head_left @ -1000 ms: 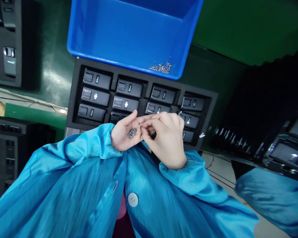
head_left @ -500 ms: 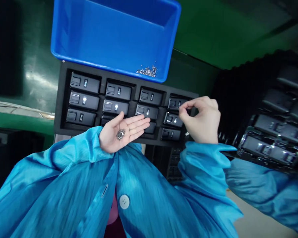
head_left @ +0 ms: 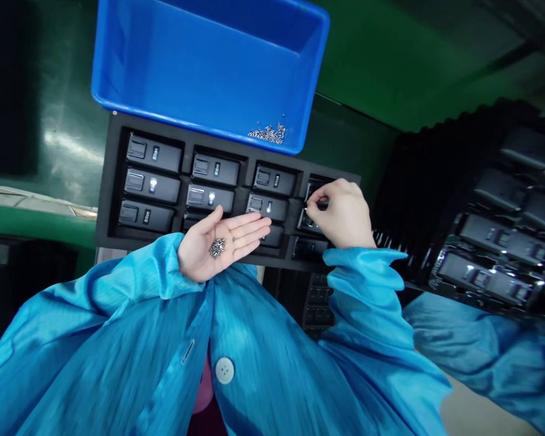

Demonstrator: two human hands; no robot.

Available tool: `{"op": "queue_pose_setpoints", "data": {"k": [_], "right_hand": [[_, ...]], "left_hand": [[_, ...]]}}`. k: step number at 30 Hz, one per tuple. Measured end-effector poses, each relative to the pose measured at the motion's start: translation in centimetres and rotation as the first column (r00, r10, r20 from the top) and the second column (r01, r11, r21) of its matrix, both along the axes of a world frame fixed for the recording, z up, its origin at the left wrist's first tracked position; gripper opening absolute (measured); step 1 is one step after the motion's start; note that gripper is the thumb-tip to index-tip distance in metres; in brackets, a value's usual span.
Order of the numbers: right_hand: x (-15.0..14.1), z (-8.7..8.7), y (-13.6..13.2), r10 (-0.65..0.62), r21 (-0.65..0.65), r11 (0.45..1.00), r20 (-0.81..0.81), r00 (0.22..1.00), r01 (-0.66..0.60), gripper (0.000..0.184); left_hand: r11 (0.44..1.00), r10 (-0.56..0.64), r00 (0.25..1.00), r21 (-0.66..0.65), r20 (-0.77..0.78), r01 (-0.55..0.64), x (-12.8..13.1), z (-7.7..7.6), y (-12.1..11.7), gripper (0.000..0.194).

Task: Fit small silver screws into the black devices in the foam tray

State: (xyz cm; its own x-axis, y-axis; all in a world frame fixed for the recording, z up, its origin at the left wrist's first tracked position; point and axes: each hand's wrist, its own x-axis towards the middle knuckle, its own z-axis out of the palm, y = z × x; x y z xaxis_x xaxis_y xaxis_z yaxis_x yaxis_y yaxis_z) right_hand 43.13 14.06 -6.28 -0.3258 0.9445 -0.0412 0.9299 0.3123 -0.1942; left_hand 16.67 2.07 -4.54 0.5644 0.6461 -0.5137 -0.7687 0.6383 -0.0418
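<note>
My left hand (head_left: 224, 243) lies palm up with its fingers stretched out flat. A small heap of metal screws (head_left: 217, 247) rests in its palm, and one loose screw (head_left: 234, 239) lies near the base of the fingers. My right hand (head_left: 343, 212) is closed in a pinch over the rightmost column of black cases. Its fingertips meet at a tiny bright screw (head_left: 306, 209) by the upper left corner of the middle case (head_left: 305, 221), which the hand partly covers. Several black cases marked "Riton", such as this one (head_left: 153, 152), sit in a dark foam tray (head_left: 100, 212).
Behind the foam tray, overlapping its far edge, stands a blue bin (head_left: 200, 128) with a pile of screws (head_left: 269, 134) in its near right corner. More black cases (head_left: 495, 233) are stacked at the right. A co-worker's blue sleeve (head_left: 476, 357) shows at lower right.
My right hand has moved left and slightly down, from the right edge of the last column to the corner of its middle case. My left hand stays nearly still.
</note>
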Motion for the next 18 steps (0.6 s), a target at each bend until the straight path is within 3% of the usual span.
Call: {"op": "queue_pose_setpoints", "data": {"k": [6, 14, 16, 18], "right_hand": [[-0.4, 0.2, 0.4, -0.022, -0.023, 0.999, -0.004, 1.000, 0.022, 0.006], [-0.2, 0.7, 2.0, -0.166, -0.207, 0.967, -0.055, 0.985, 0.151, 0.017], [-0.3, 1.6, 1.6, -0.184, -0.181, 0.969, -0.063, 0.981, 0.170, 0.019], [-1.0, 3.1, 0.4, -0.162, -0.062, 0.986, -0.105, 0.981, 0.157, 0.018]], "left_hand": [[1.000, 0.000, 1.000, 0.004, -0.008, 0.000, 0.1, 0.0, 0.1, 0.078], [0.999, -0.023, 1.000, 0.044, 0.007, 0.023, -0.1, 0.1, -0.1, 0.076], [0.997, -0.024, 0.999, 0.072, 0.034, 0.021, -0.2, -0.1, -0.2, 0.074], [0.996, -0.027, 0.998, 0.089, 0.054, 0.022, -0.2, -0.3, -0.3, 0.075]]}}
